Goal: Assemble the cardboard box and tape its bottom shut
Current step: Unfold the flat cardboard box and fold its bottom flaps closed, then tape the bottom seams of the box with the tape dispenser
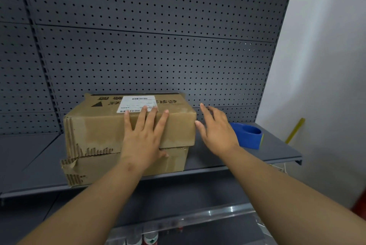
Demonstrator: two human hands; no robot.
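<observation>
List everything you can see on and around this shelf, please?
cardboard box: one, brown, on the shelf, torn at its left edge
label: one, white, on the box top
tape dispenser: one, blue, right of the box
shelf: one, grey
pegboard: grey, behind the shelf
bottles: a few, bottom edge, partly cut off
left hand: fingers flat on the box
right hand: open, beside the box
</observation>
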